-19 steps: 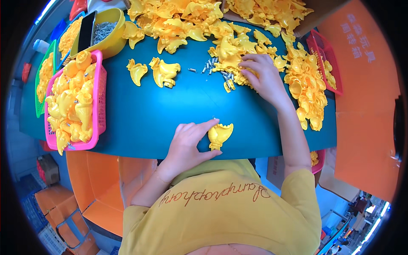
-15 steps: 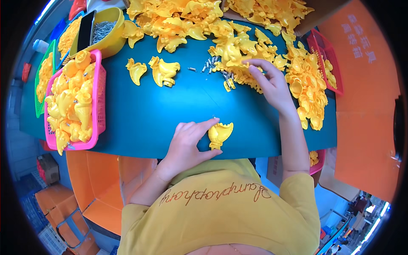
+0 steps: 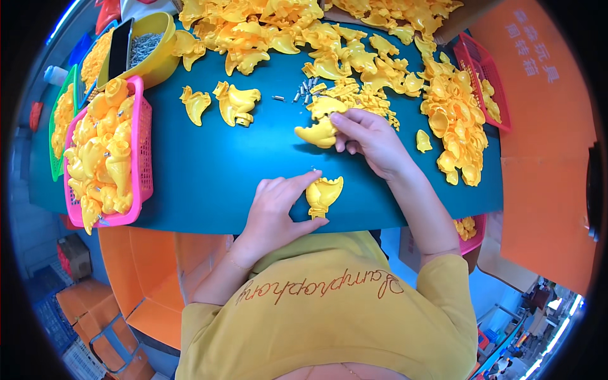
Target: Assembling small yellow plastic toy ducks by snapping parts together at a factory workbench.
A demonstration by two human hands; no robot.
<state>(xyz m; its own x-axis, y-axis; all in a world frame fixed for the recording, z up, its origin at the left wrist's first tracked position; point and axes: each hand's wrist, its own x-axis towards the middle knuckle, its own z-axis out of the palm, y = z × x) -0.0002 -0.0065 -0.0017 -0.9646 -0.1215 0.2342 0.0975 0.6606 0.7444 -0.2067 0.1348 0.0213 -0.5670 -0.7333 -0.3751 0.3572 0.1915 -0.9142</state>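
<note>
1. Clearly, we have two yellow shells in the hands: the lower shell [image 3: 323, 197] by the near edge of the surface [image 3: 209, 171], the upper shell [image 3: 318, 132] at its 12 o'clock.
2. Our left hand [image 3: 272, 208] spans the lower shell, forefinger at the top, thumb at the foot.
3. Our right hand [image 3: 373, 140] pinches the upper shell narrowly at its 3 o'clock end, raised off the surface.
4. We judge both light and stiff, thin-walled hard plastic by their look.
5. Their gloss suggests slipperiness, so we would grip rims or the blocky foot rather than the curved flanks.
6. The pointed tips and jagged edges seem the most fragile; we would spare them pressure.
7. Loose pins [image 3: 306, 87] lie near the upper shell's 11 o'clock; they look smooth and apt to roll.
</note>
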